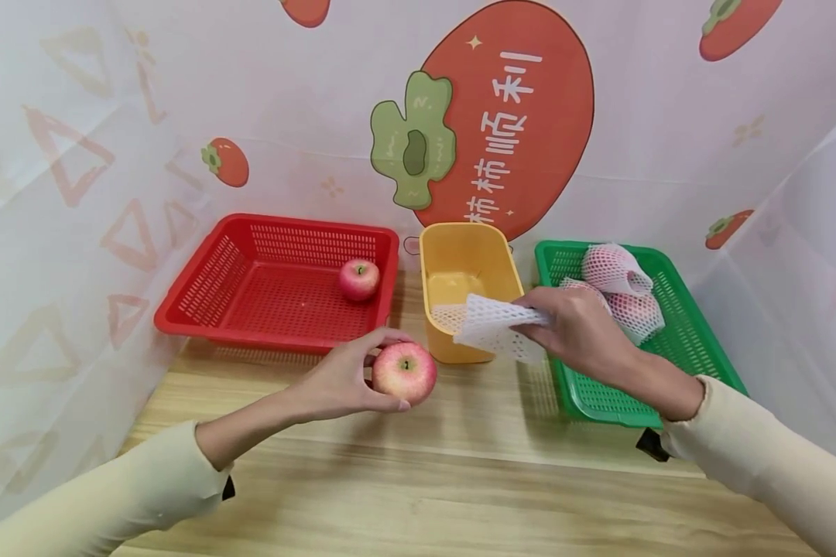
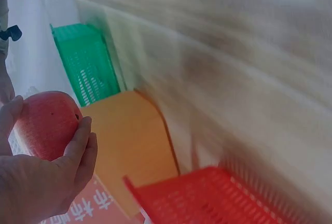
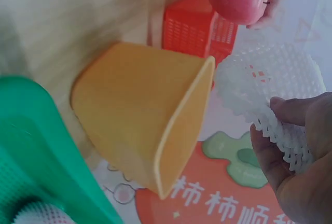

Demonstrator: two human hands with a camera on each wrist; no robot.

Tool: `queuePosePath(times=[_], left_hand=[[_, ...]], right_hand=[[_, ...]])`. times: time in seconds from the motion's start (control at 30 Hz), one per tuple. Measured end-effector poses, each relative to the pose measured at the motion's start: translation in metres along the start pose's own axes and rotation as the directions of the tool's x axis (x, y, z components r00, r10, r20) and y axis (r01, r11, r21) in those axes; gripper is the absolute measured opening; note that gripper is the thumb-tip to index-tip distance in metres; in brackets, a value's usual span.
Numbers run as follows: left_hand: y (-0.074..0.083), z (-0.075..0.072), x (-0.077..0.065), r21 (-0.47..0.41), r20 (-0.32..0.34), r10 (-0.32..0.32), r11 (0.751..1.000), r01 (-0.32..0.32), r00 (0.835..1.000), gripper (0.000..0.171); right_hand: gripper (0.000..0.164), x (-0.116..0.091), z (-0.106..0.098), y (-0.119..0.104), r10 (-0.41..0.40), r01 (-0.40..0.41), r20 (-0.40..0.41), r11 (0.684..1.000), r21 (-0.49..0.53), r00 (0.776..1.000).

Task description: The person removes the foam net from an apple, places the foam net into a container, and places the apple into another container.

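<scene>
My left hand [image 1: 348, 379] grips a bare red apple [image 1: 406, 374] above the table, with thumb and fingers around its sides. In the left wrist view, the same apple [image 2: 46, 123] sits between thumb and fingertips. My right hand [image 1: 585, 329] pinches a white foam net sleeve [image 1: 495, 321] over the front rim of a yellow bin [image 1: 463, 240]. From the right wrist view, the foam net [image 3: 270, 79] hangs hollow, thumb and fingers closed on its edge. The apple and the net are apart.
A red basket [image 1: 299, 336] at the left holds one bare apple [image 1: 359, 279]. To the right stands a green basket [image 1: 697, 325] with several net-wrapped apples [image 1: 609, 265]. Behind them hangs a white curtain [image 1: 306, 100] with persimmon prints. The wooden table [image 1: 418, 480] spreads in front.
</scene>
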State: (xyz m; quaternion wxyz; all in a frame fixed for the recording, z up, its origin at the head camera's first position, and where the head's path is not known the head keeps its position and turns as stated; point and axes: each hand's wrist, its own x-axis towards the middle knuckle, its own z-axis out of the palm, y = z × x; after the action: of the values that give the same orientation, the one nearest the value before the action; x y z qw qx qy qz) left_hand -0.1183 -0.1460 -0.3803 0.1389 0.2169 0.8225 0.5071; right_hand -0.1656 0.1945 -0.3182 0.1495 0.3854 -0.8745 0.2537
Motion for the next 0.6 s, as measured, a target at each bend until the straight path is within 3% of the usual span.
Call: queuePosePath(times=[0.27,0.6], left_hand=[[0.012,-0.025,0.003,0.133,-0.053,0.006,0.991,0.001,0.999,0.078],[0.014,-0.061,0.012,0.078,-0.12,-0.064,0.994,0.074,0.991,0.084]], right_hand=[[0.03,0.027,-0.004,0.007,-0.005,0.005,0.019,1.0,-0.007,1.0],[0.028,0.065,0.0,0.028,0.06,-0.057,0.088,0.998,-0.033,0.994]])
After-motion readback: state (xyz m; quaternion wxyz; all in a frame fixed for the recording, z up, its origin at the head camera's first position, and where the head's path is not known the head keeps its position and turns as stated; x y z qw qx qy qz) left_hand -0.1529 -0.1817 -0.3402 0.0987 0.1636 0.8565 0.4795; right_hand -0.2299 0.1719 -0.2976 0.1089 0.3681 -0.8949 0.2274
